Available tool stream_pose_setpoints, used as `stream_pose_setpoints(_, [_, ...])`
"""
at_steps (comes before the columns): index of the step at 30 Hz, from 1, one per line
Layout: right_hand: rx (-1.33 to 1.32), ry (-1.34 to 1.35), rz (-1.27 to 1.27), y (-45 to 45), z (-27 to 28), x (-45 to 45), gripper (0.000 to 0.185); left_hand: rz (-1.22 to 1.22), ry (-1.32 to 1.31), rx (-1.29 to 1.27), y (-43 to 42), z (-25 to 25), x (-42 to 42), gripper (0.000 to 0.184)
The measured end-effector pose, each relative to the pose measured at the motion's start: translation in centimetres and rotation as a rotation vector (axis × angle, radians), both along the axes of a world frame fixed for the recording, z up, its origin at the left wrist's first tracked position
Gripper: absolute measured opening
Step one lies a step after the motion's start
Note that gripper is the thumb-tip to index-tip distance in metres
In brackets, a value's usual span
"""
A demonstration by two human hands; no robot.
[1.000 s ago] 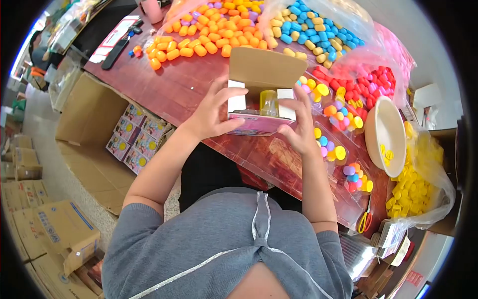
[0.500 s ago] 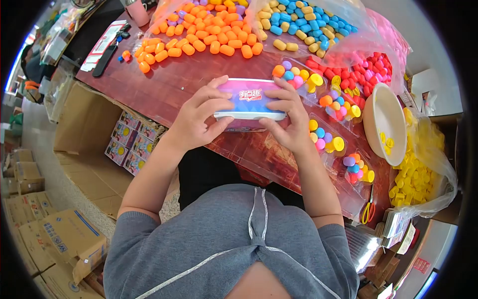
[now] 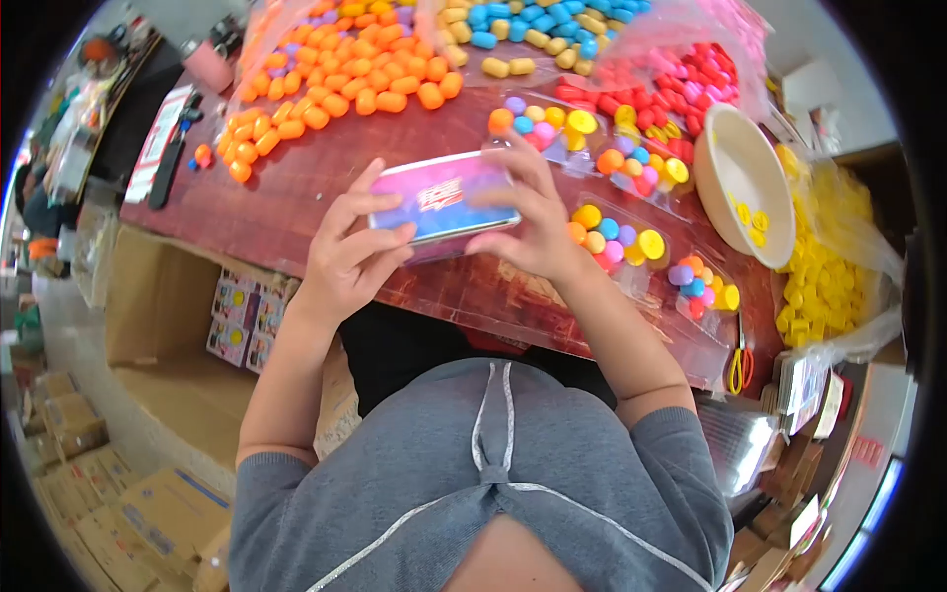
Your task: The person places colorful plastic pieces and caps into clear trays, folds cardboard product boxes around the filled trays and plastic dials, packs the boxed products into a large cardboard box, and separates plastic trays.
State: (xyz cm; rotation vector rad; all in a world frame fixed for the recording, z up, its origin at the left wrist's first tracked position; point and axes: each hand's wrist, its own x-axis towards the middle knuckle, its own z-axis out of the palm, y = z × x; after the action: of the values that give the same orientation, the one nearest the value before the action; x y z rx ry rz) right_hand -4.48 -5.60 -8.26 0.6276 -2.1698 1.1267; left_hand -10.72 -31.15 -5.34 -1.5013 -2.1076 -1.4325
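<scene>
A small pink, purple and blue box [image 3: 441, 200] with red-and-white lettering is held up over the near side of the table, slightly tilted. My left hand [image 3: 350, 237] grips its left end, fingers on the top face and thumb at the lower edge. At the right end, my right hand [image 3: 528, 212] is closed about the box, its thumb along the lower edge and its fingers smeared by motion. Beyond the box lie clear plastic trays with colored capsules [image 3: 538, 123]; another group of capsules [image 3: 617, 237] is to the right of my right hand.
Orange capsules [image 3: 335, 79] spread across the dark red table [image 3: 296, 187]. A cream bowl [image 3: 745, 187] holds a few yellow pieces, beside a bag of yellow parts [image 3: 824, 296]. Scissors [image 3: 739, 365] lie near the right edge. An open carton [image 3: 163, 306] with printed boxes stands at left.
The box has gone from level to tilted, its right end higher. My right hand's fingers have shifted and blurred. The whole view has turned slightly.
</scene>
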Motion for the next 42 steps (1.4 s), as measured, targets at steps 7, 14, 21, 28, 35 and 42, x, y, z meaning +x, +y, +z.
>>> stream_pose_setpoints(7, [-0.366,-0.477,0.158,0.0,-1.3,-0.5,0.088,0.038,0.016,-0.243,1.5,3.9,0.2,0.048])
stream_pose_setpoints(14, [-0.337,-0.367,0.188,0.7,1.4,3.6,0.097,0.008,-0.247,-0.411,1.4,6.7,1.6,0.083])
stream_pose_setpoints(21, [-0.168,0.105,-1.278,20.5,4.0,21.5,0.051,0.386,0.366,-0.515,-5.8,-0.6,-2.5,0.081])
stream_pose_setpoints(28, [-0.279,-0.726,-2.480,39.3,0.4,44.4,0.083,0.537,0.344,-0.707,-9.1,-5.9,-4.4,0.069])
stream_pose_setpoints(35, [-0.407,-1.071,-2.455,42.7,1.7,46.7,0.096,0.399,0.264,-0.595,-3.3,-6.6,-0.3,0.066])
stream_pose_setpoints(42, [-0.378,-0.980,-2.409,41.6,3.4,47.3,0.092,0.458,0.318,-0.736,-0.3,-6.9,-0.6,0.064])
